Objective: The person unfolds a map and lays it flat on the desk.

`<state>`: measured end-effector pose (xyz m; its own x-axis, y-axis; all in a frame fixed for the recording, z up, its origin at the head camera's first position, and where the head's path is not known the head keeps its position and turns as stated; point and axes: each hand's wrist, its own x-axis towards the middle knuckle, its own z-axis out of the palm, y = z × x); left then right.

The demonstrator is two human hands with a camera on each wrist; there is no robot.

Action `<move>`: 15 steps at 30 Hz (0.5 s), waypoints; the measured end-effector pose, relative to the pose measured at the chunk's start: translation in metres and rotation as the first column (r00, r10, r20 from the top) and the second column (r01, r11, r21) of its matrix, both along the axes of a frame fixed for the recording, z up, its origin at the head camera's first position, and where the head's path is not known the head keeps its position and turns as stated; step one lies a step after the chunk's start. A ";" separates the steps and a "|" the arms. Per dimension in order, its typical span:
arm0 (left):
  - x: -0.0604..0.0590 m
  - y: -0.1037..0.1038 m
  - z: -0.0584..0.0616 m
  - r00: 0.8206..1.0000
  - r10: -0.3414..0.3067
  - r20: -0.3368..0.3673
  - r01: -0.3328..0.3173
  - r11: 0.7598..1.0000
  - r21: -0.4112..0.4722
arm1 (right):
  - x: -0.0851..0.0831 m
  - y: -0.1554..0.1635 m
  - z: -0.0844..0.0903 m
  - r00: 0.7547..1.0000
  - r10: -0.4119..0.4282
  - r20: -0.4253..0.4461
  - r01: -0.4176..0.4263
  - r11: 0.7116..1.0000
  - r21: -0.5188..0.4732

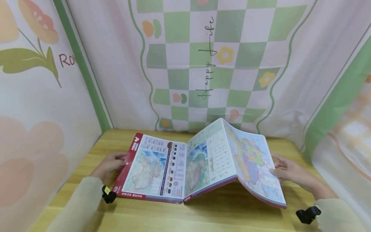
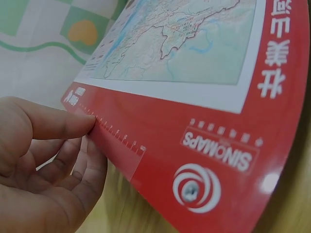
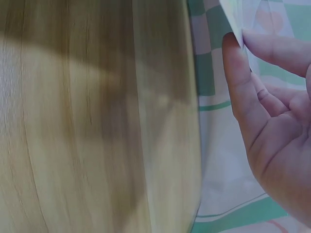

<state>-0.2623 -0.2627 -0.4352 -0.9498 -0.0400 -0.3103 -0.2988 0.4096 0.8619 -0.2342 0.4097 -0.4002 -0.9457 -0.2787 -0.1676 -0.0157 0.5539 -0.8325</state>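
Observation:
A folded map sheet (image 1: 149,172) with a red border lies partly unfolded on the table, its printed side up. Its left panel is nearly flat, while the middle and right panels rise to a peaked fold. At the red left edge, my left hand (image 1: 112,165) pinches the border between thumb and fingers; the left wrist view shows the hand (image 2: 53,155) beside a printed ruler and the word SINOMAPS. My right hand (image 1: 292,172) pinches the right edge of the colourful panel, and in the right wrist view thumb and fingertips of the hand (image 3: 272,107) meet on the thin edge.
The wooden table (image 1: 203,217) runs under the map. Behind it hangs a curtain (image 1: 121,80) with green and white checks and flowers, and more printed fabric (image 1: 37,122) closes off the left side. A black wrist camera (image 1: 308,215) sits by the right sleeve.

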 end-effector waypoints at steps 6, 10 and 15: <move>0.000 0.004 -0.002 0.999 0.040 -0.005 -0.040 0.999 -0.007 | 0.000 0.017 -0.007 1.000 0.004 -0.014 -0.004 1.000 0.023; -0.001 0.007 -0.003 0.997 0.070 -0.018 -0.070 0.998 -0.009 | 0.000 0.029 -0.013 1.000 0.007 -0.019 -0.006 0.999 0.046; -0.001 0.006 -0.008 0.995 0.098 -0.025 -0.099 0.995 -0.023 | -0.004 0.046 -0.023 1.000 -0.010 -0.028 0.012 0.995 0.094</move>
